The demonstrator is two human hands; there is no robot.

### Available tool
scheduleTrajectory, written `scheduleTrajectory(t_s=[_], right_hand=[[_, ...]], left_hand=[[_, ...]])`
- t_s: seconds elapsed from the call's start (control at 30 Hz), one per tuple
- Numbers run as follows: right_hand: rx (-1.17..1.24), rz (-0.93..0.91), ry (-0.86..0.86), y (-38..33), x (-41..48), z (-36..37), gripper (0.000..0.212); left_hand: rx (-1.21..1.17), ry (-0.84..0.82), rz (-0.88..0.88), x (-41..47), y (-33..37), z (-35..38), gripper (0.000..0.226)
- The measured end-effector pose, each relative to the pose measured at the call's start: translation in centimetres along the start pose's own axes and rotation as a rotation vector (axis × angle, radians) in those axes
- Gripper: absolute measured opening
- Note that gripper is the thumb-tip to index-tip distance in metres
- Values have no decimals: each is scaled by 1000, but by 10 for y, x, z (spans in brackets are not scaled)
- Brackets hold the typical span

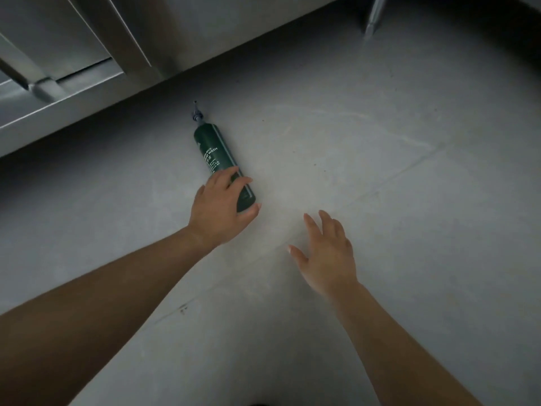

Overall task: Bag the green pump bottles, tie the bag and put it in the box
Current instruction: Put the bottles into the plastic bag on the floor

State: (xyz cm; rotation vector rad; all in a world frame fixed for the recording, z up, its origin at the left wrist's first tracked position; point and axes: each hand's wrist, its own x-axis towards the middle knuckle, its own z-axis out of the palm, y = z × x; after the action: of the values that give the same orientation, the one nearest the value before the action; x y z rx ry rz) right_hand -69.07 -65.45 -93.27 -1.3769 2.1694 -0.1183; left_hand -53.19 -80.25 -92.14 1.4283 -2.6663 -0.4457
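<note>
One dark green pump bottle with white lettering lies on its side on the grey floor, its pump head pointing away from me. My left hand wraps around the bottle's base end, fingers curled over it and thumb under the bottom. My right hand hovers over the bare floor to the right of the bottle, fingers spread, holding nothing. No bag and no box are in view.
A stainless steel unit with a ledge and frame runs across the upper left, close behind the bottle. A metal leg stands at the upper right. Grey concrete floor spreads to the right and toward me.
</note>
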Motion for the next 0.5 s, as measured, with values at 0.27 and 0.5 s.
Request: scheduleTrajectory(t_s=[0.27, 0.5], right_hand=[[-56, 12, 14, 15, 2, 29, 74], [-64, 12, 93, 37, -16, 34, 76]], left_hand=[[-101, -35, -127, 10, -4, 17, 61], [-143, -15, 9, -16, -2, 26, 45]])
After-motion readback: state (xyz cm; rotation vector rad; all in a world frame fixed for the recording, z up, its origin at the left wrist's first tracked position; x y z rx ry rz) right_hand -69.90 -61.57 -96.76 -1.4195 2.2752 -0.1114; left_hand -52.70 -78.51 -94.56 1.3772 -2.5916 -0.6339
